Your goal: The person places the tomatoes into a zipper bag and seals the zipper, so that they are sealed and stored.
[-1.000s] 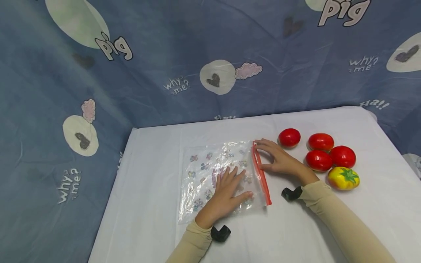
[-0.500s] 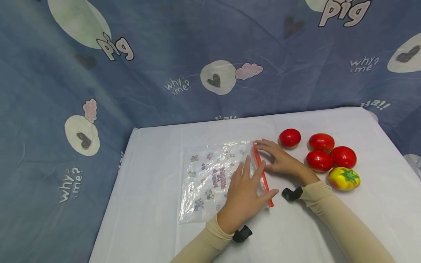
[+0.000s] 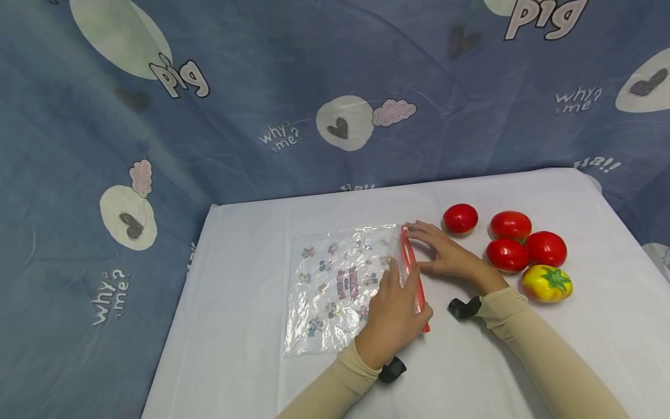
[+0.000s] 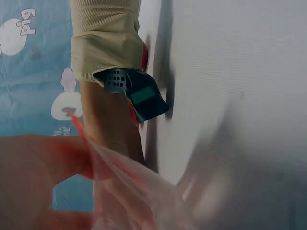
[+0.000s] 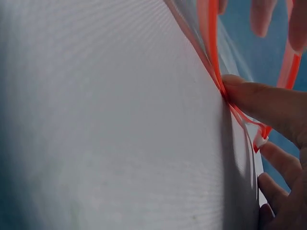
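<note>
A clear zip bag (image 3: 316,291) printed with small cartoon figures lies flat on the white table. Its red zip edge (image 3: 409,250) faces right. My left hand (image 3: 392,320) pinches the near part of that edge, fingers on top and thumb at the outer side. Further up, my right hand (image 3: 445,255) holds the far end of the edge between thumb and fingers. In the right wrist view, red strips (image 5: 289,67) stand apart around the right thumb (image 5: 254,98). A raised fold of bag (image 4: 144,182) shows beside the left fingers (image 4: 43,158).
Toy tomatoes lie right of my right hand: a lone red tomato (image 3: 460,219), a red cluster including a front one (image 3: 507,255), and a yellow one (image 3: 547,284) with a green leaf top. A patterned blue cloth (image 3: 235,105) hangs behind the table (image 3: 235,291).
My left hand has moved right from the middle of the bag to its red edge, and its fingers have drawn in around it. The right hand stays at the far end.
</note>
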`<state>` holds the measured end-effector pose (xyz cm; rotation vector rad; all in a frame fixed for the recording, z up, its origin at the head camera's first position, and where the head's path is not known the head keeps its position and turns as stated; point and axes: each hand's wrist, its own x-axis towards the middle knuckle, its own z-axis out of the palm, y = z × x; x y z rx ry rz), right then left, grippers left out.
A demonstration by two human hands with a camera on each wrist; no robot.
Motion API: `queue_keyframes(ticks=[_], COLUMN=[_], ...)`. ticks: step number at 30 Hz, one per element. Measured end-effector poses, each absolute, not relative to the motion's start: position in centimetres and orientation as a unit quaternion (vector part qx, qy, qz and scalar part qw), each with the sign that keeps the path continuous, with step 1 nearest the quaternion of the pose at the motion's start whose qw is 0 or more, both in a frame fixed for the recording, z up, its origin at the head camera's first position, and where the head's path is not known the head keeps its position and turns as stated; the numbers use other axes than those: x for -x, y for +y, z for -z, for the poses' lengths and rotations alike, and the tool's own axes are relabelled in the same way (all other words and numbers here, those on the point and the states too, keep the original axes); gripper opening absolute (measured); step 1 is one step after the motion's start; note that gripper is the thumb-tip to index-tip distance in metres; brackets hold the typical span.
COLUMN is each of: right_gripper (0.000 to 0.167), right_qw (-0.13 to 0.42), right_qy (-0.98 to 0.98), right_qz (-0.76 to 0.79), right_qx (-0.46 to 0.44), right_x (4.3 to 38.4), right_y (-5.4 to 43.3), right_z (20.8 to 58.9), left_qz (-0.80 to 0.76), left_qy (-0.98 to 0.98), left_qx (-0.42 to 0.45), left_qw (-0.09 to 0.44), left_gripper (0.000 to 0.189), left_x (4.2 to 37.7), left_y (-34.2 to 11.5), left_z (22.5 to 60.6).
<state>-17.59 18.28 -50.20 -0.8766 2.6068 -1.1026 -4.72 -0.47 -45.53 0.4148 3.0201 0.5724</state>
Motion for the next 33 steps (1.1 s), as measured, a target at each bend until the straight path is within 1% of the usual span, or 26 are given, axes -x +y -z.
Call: queue_keyframes(ticks=[6,10,13,18,22,30,33], right_gripper=[0.078,0.078,0.078,0.080,0.080,0.081,0.080], right_qw=[0.097,0.103,0.105,0.114,0.120,0.130,0.127], right_qy=[0.876,0.877,0.878,0.882,0.883,0.885,0.883], right_qz=[0.371,0.369,0.366,0.364,0.365,0.365,0.368], right_qx=[0.292,0.291,0.290,0.278,0.270,0.259,0.261], right_x=[17.5,17.6,17.6,17.5,17.5,17.5,17.5], right_y=[18.3,18.3,18.2,18.3,18.3,18.2,18.2], right_z=[49.8,49.7,49.6,49.6,49.6,49.5,49.4], left_qz=[-0.226,-0.237,-0.240,-0.236,-0.237,-0.254,-0.260], left_qy=[0.963,0.959,0.960,0.964,0.965,0.959,0.955], left_qx=[-0.147,-0.155,-0.143,-0.119,-0.110,-0.118,-0.125], left_qw=[0.008,-0.010,-0.016,-0.008,-0.014,-0.049,-0.065], left_gripper=[0.080,0.085,0.089,0.097,0.103,0.114,0.115], left_x=[5.0,5.0,4.9,4.8,4.8,5.0,5.1], left_y=[-1.8,-2.5,-2.7,-2.8,-3.0,-3.2,-3.3], left_z=[46.2,46.7,46.8,46.9,46.9,46.8,46.6])
